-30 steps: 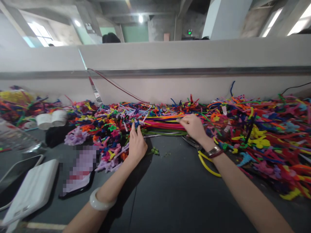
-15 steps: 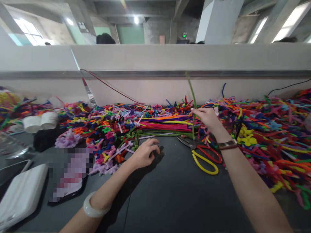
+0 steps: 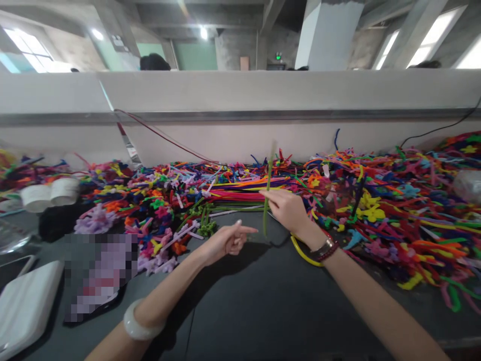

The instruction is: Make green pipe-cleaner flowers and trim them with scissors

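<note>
My right hand (image 3: 287,210) pinches a green pipe cleaner (image 3: 269,175), which stands about upright with one part above the fingers and one part below. To its left, my left hand (image 3: 227,241) holds nothing. Its index finger points toward the pipe cleaner's lower end, the thumb is raised apart and the other fingers are curled. A small gap separates that fingertip from the green stem. Scissors with a yellow handle (image 3: 305,253) lie on the dark table under my right wrist, partly hidden by it. Straight pink pipe cleaners (image 3: 240,195) lie bundled behind both hands.
Heaps of coloured pipe cleaner pieces (image 3: 398,210) run along the white partition (image 3: 240,140). On the left are a phone (image 3: 101,281) with a blurred screen, a white box-like device (image 3: 28,303), white cups (image 3: 64,191) and a black item (image 3: 62,220).
My right hand has brought the green pipe cleaner left and down, close to my left hand. My left hand has turned and stretched out its index finger. The view has shifted slightly right.
</note>
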Demonstrator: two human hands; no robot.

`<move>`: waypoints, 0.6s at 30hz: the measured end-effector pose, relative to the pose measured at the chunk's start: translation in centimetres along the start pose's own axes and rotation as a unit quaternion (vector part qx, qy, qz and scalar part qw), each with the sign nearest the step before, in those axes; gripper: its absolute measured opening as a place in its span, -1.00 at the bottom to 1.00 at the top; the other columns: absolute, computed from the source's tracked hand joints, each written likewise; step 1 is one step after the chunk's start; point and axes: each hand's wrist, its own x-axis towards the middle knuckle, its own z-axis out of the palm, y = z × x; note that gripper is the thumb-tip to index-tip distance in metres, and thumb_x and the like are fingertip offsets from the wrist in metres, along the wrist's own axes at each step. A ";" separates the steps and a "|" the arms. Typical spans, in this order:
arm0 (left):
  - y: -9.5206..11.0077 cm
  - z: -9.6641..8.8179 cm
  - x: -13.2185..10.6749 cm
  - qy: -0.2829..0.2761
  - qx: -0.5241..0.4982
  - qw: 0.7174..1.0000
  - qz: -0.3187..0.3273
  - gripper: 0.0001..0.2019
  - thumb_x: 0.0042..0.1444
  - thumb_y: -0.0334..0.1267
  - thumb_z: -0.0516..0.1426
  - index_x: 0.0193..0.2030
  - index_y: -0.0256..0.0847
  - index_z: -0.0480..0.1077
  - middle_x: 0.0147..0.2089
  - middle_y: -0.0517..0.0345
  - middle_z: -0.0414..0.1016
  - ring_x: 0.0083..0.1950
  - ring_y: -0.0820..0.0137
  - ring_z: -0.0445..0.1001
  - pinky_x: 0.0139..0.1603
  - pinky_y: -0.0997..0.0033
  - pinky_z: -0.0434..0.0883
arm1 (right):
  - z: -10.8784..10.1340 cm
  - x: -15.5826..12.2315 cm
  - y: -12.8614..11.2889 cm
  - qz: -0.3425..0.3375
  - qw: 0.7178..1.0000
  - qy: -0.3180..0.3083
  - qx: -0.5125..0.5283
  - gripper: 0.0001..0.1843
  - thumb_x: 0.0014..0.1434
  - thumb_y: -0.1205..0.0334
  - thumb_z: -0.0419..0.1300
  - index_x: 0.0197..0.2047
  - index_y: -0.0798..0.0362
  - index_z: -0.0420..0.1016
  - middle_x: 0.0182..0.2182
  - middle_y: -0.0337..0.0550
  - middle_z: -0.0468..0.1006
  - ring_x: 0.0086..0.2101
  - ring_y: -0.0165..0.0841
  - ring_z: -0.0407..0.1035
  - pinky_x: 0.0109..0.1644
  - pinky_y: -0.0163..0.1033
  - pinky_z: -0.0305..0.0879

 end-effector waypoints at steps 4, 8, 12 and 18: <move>-0.6 1.6 -0.3 -0.033 0.071 0.997 0.004 -0.60 0.01 -0.05 0.06 -0.16 -0.36 0.35 -0.64 0.38 -0.04 -0.66 0.65 -0.10 -0.66 0.60 -0.10 | 1.9 -1.7 -2.5 0.029 0.998 -0.029 0.044 -0.65 0.11 0.38 -0.07 -0.08 0.05 0.40 -0.17 -0.18 0.50 -0.18 -0.39 0.36 -0.09 -0.31 0.24; -0.9 2.4 -0.6 -0.049 0.093 0.994 0.015 -0.66 0.05 -0.07 0.01 -0.39 -0.37 0.36 -0.70 0.38 -0.01 -0.69 0.64 -0.04 -0.67 0.59 -0.03 | 2.0 -2.3 -3.7 0.064 0.982 -0.043 0.171 -0.59 0.09 0.38 -0.08 0.01 -0.02 0.30 -0.14 -0.16 0.47 -0.21 -0.39 0.36 -0.15 -0.29 0.26; -0.7 2.5 -0.8 -0.047 0.067 0.997 0.004 -0.70 0.06 -0.08 0.00 -0.45 -0.33 0.29 -0.68 0.35 0.08 -0.70 0.65 -0.01 -0.69 0.61 -0.05 | 1.2 -2.9 -2.9 0.216 0.850 -0.029 0.480 -0.33 -0.06 0.33 0.10 0.15 -0.01 0.01 -0.39 -0.25 0.44 -0.45 -0.46 0.30 -0.36 -0.36 0.26; -0.7 2.5 -0.8 -0.055 0.144 0.988 0.010 -0.68 0.07 -0.09 -0.01 -0.44 -0.34 0.31 -0.67 0.33 0.11 -0.68 0.64 0.05 -0.68 0.62 0.00 | 0.9 -4.6 -2.5 0.319 0.614 -0.115 0.713 -0.40 -0.12 0.40 0.13 0.05 -0.01 0.16 -0.52 -0.34 0.35 -0.47 -0.51 0.24 -0.33 -0.38 0.19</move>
